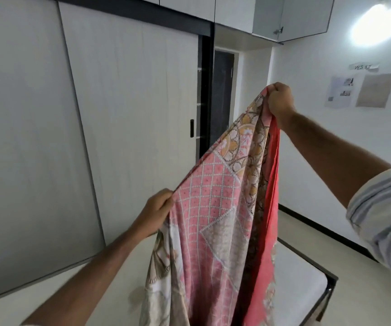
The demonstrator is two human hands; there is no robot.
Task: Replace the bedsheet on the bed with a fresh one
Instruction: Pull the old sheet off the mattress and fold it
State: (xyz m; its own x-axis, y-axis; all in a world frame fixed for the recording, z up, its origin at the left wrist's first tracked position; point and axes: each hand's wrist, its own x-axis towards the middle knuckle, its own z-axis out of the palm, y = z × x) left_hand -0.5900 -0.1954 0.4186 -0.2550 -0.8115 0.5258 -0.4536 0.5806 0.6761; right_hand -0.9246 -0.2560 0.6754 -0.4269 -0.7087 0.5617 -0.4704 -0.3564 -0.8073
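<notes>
The patterned pink bedsheet (pixel 215 208) hangs in the air above the bed (pixel 300 283), draping down in folds toward the bare white mattress. The right hand (pixel 280 100) is closed in a fist around a bunched corner at the sheet's highest point. The left hand (pixel 155 211), lower and nearer the wardrobe doors (pixel 72 137) beside the bed, pinches the sheet's edge between thumb and fingers.

The right hand (pixel 280 101) grips the patterned pink sheet (pixel 222 208) high; the left hand (pixel 156 212) pinches its edge lower, over the bare bed (pixel 300 278).
</notes>
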